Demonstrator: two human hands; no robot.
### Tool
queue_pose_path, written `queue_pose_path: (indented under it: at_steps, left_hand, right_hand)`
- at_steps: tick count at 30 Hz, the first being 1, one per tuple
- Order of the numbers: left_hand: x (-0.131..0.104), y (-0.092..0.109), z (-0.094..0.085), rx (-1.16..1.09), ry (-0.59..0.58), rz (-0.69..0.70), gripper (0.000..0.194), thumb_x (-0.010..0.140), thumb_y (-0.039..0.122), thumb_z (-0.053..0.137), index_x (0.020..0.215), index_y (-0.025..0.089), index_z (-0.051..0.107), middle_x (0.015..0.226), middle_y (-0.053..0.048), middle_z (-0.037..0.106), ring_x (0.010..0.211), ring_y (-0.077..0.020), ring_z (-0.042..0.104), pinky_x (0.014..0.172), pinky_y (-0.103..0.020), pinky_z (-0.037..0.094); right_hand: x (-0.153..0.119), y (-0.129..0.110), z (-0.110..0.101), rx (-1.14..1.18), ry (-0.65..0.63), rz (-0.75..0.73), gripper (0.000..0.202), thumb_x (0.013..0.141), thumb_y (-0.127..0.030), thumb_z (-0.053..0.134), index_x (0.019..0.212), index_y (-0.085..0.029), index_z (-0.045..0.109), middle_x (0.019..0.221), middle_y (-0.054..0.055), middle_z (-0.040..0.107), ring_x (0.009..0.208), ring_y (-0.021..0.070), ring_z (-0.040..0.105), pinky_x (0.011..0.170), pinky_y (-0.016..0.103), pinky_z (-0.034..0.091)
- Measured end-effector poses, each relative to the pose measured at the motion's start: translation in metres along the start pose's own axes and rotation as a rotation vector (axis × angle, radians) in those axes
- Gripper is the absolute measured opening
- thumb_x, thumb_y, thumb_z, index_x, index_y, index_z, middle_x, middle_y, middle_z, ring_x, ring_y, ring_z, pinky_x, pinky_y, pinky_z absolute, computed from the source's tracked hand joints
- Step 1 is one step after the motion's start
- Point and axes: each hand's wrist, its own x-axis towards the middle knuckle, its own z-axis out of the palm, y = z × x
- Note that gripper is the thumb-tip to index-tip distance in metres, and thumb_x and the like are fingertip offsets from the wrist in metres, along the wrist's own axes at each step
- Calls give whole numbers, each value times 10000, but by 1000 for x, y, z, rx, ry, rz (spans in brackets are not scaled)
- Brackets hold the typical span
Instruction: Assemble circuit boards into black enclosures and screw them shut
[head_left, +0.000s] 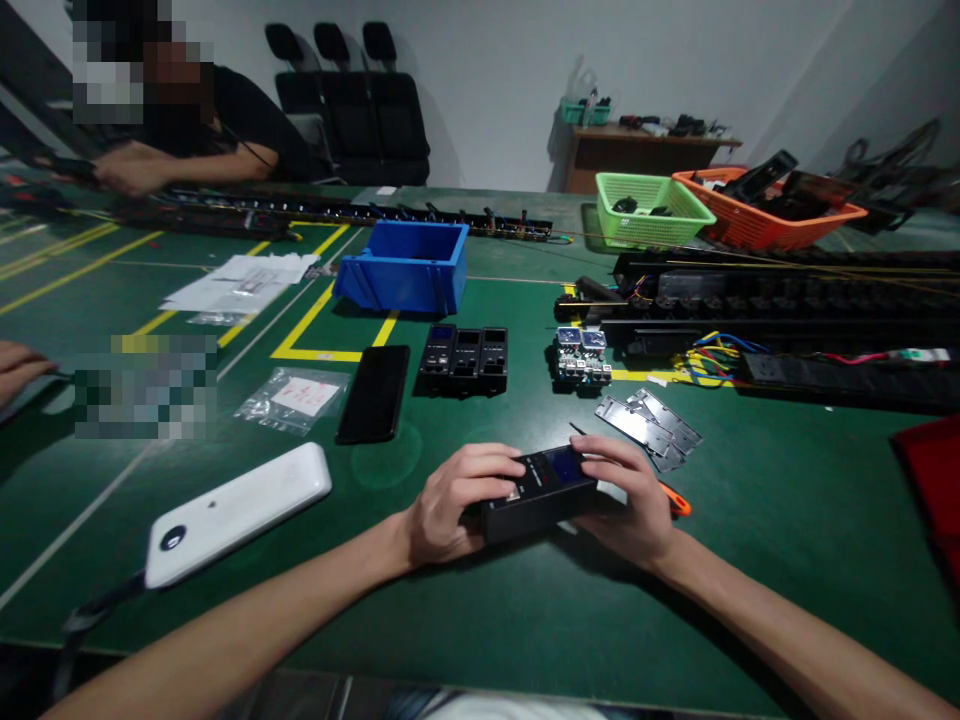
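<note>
A black electronic module with a small dark-blue screen is held between both hands just over the green table. My left hand grips its left end, fingertips on the top face. Its right end is in my right hand, with fingers over the screen's edge. An orange-handled tool partly shows behind the right hand. Past the hands stand several similar black modules in a row, small circuit boards with screens, and loose flat plates.
To the left lie a black phone, a plastic bag and a white device. Farther back are a blue bin, green basket, orange basket and long black wired rails. Another person sits across the table.
</note>
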Motion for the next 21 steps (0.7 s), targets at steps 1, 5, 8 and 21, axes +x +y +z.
queue_pose_path:
  at_steps: [1,5,8,21]
  left_hand:
    - [-1,0,0,-2,1,22,455,803,166,678,1217,136,490,1118,-154,625,1145,-297,600,868,-472,554]
    - [-4,1,0,12,44,50,448,798,162,678,1203,148,487,1106,-115,567,1133,-294,607,839,-447,569]
    - [-6,1,1,34,95,31,439,793,201,698,1182,179,497,1081,-81,551,1103,-281,626,817,-430,578]
    - [-11,-2,2,71,129,-18,564,688,166,798,1177,175,517,1056,-68,567,1072,-290,651,826,-441,573]
  right_hand:
    - [0,0,0,-10,8,-22,639,742,-134,754,1309,-224,474,1235,133,581,1130,278,595,903,462,537]
    - [0,-2,-1,-51,39,-47,642,744,-158,760,1310,-252,470,1186,114,615,1045,260,634,814,433,563]
    - [0,-2,-1,-72,64,-40,609,750,-193,763,1289,-267,488,1157,105,637,998,255,656,771,421,572]
    - [5,-3,-3,-155,96,-91,517,784,-239,739,1252,-232,520,1102,125,684,891,244,704,671,380,584]
